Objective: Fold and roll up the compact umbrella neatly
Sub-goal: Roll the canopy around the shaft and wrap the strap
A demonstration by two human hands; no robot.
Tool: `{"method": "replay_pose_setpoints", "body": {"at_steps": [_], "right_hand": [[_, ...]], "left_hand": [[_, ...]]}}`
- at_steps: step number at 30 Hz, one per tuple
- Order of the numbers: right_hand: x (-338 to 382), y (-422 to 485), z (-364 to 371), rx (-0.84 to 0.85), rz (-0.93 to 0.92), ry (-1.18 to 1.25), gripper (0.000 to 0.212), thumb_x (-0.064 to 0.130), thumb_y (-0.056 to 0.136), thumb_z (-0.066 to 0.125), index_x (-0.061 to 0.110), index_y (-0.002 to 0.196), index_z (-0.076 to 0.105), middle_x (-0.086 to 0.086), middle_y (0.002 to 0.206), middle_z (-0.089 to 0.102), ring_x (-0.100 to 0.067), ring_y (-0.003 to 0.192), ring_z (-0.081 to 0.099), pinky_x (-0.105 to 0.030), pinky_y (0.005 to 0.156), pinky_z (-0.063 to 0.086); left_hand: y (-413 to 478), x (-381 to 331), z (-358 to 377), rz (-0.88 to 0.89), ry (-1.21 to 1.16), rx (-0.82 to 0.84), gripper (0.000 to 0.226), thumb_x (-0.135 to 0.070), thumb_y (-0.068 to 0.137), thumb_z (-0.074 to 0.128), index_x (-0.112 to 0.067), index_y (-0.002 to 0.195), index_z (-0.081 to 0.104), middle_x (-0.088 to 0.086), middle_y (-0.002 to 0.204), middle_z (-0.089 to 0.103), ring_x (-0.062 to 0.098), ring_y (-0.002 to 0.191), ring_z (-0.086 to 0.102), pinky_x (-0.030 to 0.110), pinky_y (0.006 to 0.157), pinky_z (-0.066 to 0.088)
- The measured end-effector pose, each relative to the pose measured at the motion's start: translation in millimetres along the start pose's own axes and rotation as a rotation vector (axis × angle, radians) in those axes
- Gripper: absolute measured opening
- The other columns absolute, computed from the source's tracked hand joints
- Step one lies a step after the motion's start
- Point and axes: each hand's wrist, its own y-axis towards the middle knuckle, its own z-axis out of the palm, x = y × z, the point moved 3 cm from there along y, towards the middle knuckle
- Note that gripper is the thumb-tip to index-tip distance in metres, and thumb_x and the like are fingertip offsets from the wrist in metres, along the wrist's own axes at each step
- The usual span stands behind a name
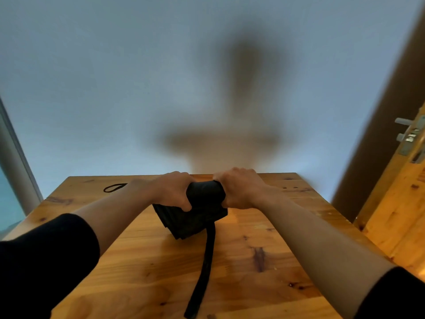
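A black compact umbrella [205, 193] lies crosswise near the far edge of the wooden table [253, 261]. Its rolled part shows between my two hands. Folded black canopy fabric [190, 221] hangs out below the roll toward me. My left hand [173, 191] grips the roll's left end and my right hand [239, 188] grips its right end. The umbrella's two ends are hidden under my hands. A long black strap [204, 270] runs from the fabric toward me across the table. A thin black wrist loop [113, 187] lies at the far left, behind my left forearm.
A pale wall stands right behind the table's far edge. A wooden door [404, 203] with a metal handle [408, 132] is open on the right, close to the table's right edge. A window frame [16, 162] rises on the left.
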Motion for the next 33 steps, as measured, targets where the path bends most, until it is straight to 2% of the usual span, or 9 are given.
{"method": "replay_pose_setpoints", "body": {"at_steps": [3, 6, 10, 13, 16, 19, 22, 28, 33], "right_hand": [[-8, 0, 6, 0.140, 0.082, 0.156, 0.029, 0.026, 0.072, 0.079, 0.025, 0.096, 0.063, 0.003, 0.087, 0.065, -0.018, 0.079, 0.063, -0.034, 0.069, 0.055], [-10, 0, 10, 0.223, 0.088, 0.238, 0.035, 0.025, 0.070, 0.081, 0.025, 0.099, 0.062, 0.002, 0.091, 0.067, -0.019, 0.084, 0.065, -0.042, 0.079, 0.059], [-5, -4, 5, 0.039, -0.008, -0.074, 0.052, 0.036, 0.077, 0.077, 0.024, 0.119, 0.048, 0.002, 0.104, 0.062, -0.020, 0.090, 0.060, -0.037, 0.075, 0.053], [0, -7, 6, -0.104, -0.102, -0.235, 0.046, 0.037, 0.083, 0.072, 0.021, 0.120, 0.049, -0.001, 0.101, 0.064, -0.020, 0.084, 0.062, -0.031, 0.066, 0.045], [-3, -7, 6, 0.057, -0.024, 0.003, 0.032, 0.032, 0.079, 0.076, 0.022, 0.103, 0.058, 0.003, 0.091, 0.065, -0.017, 0.080, 0.061, -0.027, 0.062, 0.044], [-8, -6, 10, 0.250, 0.046, 0.244, 0.033, 0.024, 0.074, 0.081, 0.021, 0.101, 0.062, 0.000, 0.090, 0.067, -0.017, 0.080, 0.065, -0.031, 0.071, 0.057], [-10, -5, 15, 0.324, 0.072, 0.278, 0.039, 0.022, 0.072, 0.083, 0.022, 0.103, 0.060, -0.001, 0.096, 0.066, -0.019, 0.087, 0.064, -0.035, 0.077, 0.057], [-1, -8, 15, -0.060, -0.104, -0.115, 0.048, 0.037, 0.080, 0.074, 0.023, 0.119, 0.049, 0.002, 0.101, 0.064, -0.018, 0.087, 0.062, -0.034, 0.075, 0.054], [-6, -3, 15, 0.211, 0.017, 0.192, 0.038, 0.024, 0.072, 0.082, 0.022, 0.102, 0.060, 0.001, 0.092, 0.067, -0.017, 0.083, 0.064, -0.036, 0.076, 0.058]], "left_hand": [[-4, -6, 4, 0.062, 0.205, -0.124, 0.038, -0.035, 0.076, 0.074, -0.024, 0.106, 0.054, -0.009, 0.086, 0.055, 0.013, 0.078, 0.056, 0.022, 0.057, 0.038], [-2, -4, 10, 0.105, 0.143, -0.108, 0.026, -0.030, 0.076, 0.073, -0.026, 0.091, 0.052, -0.006, 0.086, 0.060, 0.013, 0.073, 0.059, 0.020, 0.056, 0.040], [1, 3, 6, 0.104, -0.169, -0.015, 0.023, -0.015, 0.072, 0.073, -0.019, 0.092, 0.062, 0.002, 0.076, 0.068, 0.011, 0.062, 0.066, 0.020, 0.055, 0.047], [0, 4, 4, 0.085, -0.211, 0.060, 0.026, -0.016, 0.074, 0.073, -0.020, 0.097, 0.062, -0.002, 0.078, 0.067, 0.007, 0.062, 0.065, 0.017, 0.056, 0.047], [-2, 0, 6, 0.099, -0.017, 0.010, 0.030, -0.024, 0.074, 0.076, -0.033, 0.086, 0.049, -0.009, 0.085, 0.060, 0.009, 0.074, 0.059, 0.018, 0.059, 0.040], [-5, -6, 10, 0.155, 0.246, -0.128, 0.034, -0.034, 0.075, 0.074, -0.032, 0.095, 0.047, -0.009, 0.094, 0.059, 0.011, 0.082, 0.055, 0.021, 0.063, 0.040], [-6, -7, 15, 0.177, 0.188, -0.126, 0.022, -0.027, 0.076, 0.072, -0.023, 0.091, 0.057, -0.004, 0.085, 0.063, 0.012, 0.074, 0.057, 0.027, 0.066, 0.050], [-6, 1, 7, 0.079, -0.194, 0.090, 0.018, -0.012, 0.074, 0.073, -0.021, 0.082, 0.059, -0.006, 0.067, 0.062, 0.002, 0.050, 0.060, 0.013, 0.050, 0.045], [-7, 4, 12, 0.116, 0.130, -0.047, 0.037, -0.031, 0.072, 0.077, -0.024, 0.100, 0.054, -0.010, 0.088, 0.056, 0.008, 0.077, 0.052, 0.020, 0.062, 0.041]]}}
